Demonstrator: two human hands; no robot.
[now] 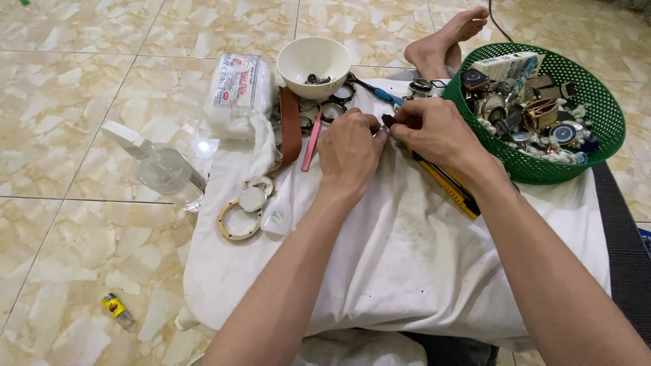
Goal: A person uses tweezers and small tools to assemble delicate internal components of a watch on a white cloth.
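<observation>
We see both hands meeting over a white cloth (407, 251) that covers a low surface. Our left hand (350, 150) is curled, the fingers bent in, and it pinches a small part (384, 126) at its fingertips; the part is too small to tell what it is, only that it looks dark with a bit of metal. Our right hand (434, 130) is also closed around the same small part from the other side, thumb and fingers pressed together. The two hands touch each other at the fingertips, just above the cloth, near its far edge.

Under the right wrist lies a yellow and black tool (451, 186) on the cloth. Left of the left hand lie a pink tool (312, 141) and a brown leather strap (291, 127). Nearer to us are a gold ring-shaped case (237, 220), a round glass piece (252, 198) touching it, and a small white bottle (277, 215).

Behind the hands stands a white bowl (314, 61) with small dark parts inside, and beside it a white packet (239, 91). A blue-handled tool (380, 91) lies just behind the hands. To the right, a green basket (597, 135) is full of watch cases and parts. On the tiled floor (81, 102) a clear spray bottle (159, 166) lies on its side, and a small yellow lighter (118, 310) lies well apart. A bare foot (444, 42) rests behind the cloth.
</observation>
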